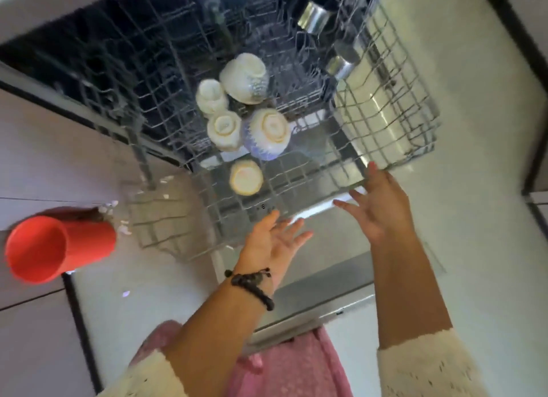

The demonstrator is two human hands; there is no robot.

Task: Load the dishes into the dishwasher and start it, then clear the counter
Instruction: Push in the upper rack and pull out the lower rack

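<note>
fingers: both hands spread, straight and loose, holding nothing; the right hand (378, 202) has fingertips at the near rim of the wire rack (385, 123), touching or just short, cannot tell; the left hand (274, 238) hovers just before that rim.
rack: pulled out over the open dishwasher door (323, 266).
cups: five pale cups and bowls (244, 77), upside down, clustered mid-rack.
steel cups: two steel tumblers (312, 17) at the rack's far right.
beside the rack: a red cup (56, 248) on its side, left of it.
left wrist: a dark bracelet (252, 287).
</note>
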